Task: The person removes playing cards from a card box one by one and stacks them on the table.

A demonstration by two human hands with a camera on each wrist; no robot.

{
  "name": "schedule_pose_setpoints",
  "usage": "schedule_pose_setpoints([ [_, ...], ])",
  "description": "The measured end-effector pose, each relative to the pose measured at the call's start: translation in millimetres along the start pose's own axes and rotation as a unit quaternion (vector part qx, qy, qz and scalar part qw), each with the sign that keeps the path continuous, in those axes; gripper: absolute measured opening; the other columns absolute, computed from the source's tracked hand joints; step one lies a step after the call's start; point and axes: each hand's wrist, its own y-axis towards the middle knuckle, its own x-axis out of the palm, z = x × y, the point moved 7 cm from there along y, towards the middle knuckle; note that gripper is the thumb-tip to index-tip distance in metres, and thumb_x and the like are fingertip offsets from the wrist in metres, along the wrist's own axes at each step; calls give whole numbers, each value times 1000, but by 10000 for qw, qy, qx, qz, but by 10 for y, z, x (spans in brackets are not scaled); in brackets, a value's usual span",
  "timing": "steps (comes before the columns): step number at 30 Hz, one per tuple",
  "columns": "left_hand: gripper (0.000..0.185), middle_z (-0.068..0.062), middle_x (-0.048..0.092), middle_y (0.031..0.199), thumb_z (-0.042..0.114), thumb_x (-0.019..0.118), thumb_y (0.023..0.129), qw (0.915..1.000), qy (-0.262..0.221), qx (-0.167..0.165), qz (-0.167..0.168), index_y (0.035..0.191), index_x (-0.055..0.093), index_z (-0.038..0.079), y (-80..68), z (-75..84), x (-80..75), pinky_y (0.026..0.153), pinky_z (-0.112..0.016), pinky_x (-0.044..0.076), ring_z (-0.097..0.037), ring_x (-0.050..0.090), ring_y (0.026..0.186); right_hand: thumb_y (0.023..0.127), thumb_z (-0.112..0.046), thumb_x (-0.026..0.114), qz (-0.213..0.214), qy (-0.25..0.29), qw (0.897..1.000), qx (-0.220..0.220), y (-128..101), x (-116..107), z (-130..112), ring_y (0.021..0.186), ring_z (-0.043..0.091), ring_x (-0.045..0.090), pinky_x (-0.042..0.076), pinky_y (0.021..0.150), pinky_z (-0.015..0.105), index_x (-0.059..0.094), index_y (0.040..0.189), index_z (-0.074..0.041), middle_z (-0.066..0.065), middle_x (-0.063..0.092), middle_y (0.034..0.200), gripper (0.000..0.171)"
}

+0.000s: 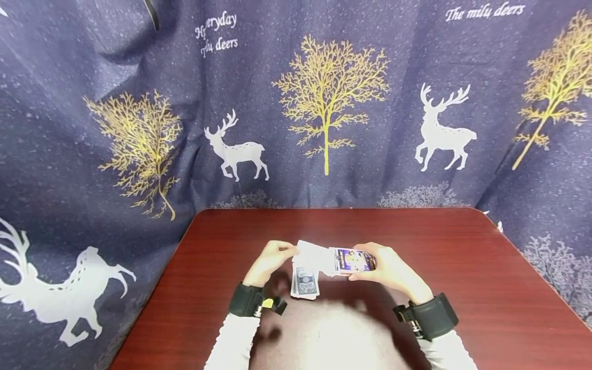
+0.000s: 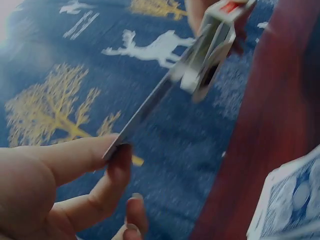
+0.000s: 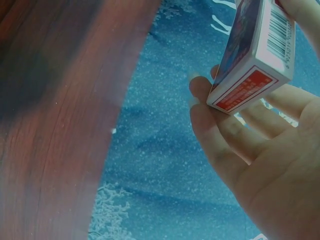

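My right hand (image 1: 390, 270) holds a playing card box (image 1: 355, 260) with a purple picture on its face; in the right wrist view, fingers and thumb wrap its sides near a barcode. The box's open end faces left. Between thumb and finger, my left hand (image 1: 272, 259) pinches white-faced playing cards (image 1: 311, 255), seen edge-on as a thin strip in the left wrist view. Their far end meets the box's mouth; blur hides how far inside they reach. Below them lies a pile of blue-backed playing cards (image 1: 305, 282), slightly spread, touched by neither hand.
Everything is over a reddish-brown wooden table (image 1: 490, 277). Bright glare lies on its near middle. Behind it hangs a dark blue cloth (image 1: 361, 190) with white deer and yellow trees. Each wrist wears a black strap (image 1: 432, 316).
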Motion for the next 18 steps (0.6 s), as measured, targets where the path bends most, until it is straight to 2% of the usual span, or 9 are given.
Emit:
schedule_pose_setpoints([
  [4,21,4,63,69,18,72,84,9985,-23,-8,549,82,74,-2,3,-22,-230,70,-28,42,-11,53,72,66,-51,83,29,8,10000,21,-3,-10,14,82,4,57,48,72,24,65,117,-16,-6,67,102,64],
  [8,22,4,65,67,20,76,80,9968,201,-59,767,75,74,-1,45,-80,-320,67,-28,39,-12,51,71,66,-50,83,32,-17,10000,24,-7,-17,12,82,4,57,48,73,24,65,117,-15,-5,68,102,64],
  [13,21,1,68,64,23,77,79,9964,580,-193,583,71,76,3,104,-218,-302,66,-27,41,-18,56,74,65,-48,85,51,15,10000,44,-22,-23,2,82,3,57,48,72,23,65,118,-14,-3,68,104,66],
  [18,22,5,65,63,21,76,80,9990,282,-197,279,77,76,-1,140,-299,-297,69,-31,43,-22,58,76,65,-47,85,83,35,10000,34,-21,-41,-1,82,4,58,48,72,23,65,118,-13,-3,68,104,66],
])
